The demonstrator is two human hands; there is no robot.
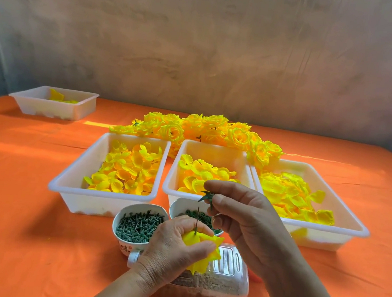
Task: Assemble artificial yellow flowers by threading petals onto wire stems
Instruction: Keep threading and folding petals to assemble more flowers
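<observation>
**Head view: one flower close to finished, a heap done, plenty of petals left**

Nearest the camera, in front of the middle tray (214,148), a clear plastic bottle (227,269) lies on its side on the orange cloth (22,226). Above it, the left hand (174,243) has its fingers curled round a bunch of yellow petals (206,244). A thin wire stem (197,218) stands upright out of the bunch, so these petals look already threaded.

Just in front of the tray's near rim, the right hand (243,217) pinches a small green calyx (206,196) between thumb and forefinger, with its other fingers loosely bent. The calyx hangs a little above the wire tip and apart from it. My reading is that this piece is not yet on, and sliding it down is the step in hand.

Against the tray's near wall sit two bowls. The one toward its left corner holds green pegs (137,227). The other bowl (173,207), partly hidden by the hands, holds more green parts.

To the middle tray's left and right stand two like trays, the left tray (102,192) and the right tray (327,228). All three hold loose yellow petals, so much work seems to remain.

Behind the middle tray lies a long heap of finished yellow flowers (204,129), the work done so far. Far off to its back left, a smaller tray (48,107) holds a few petals.
</observation>
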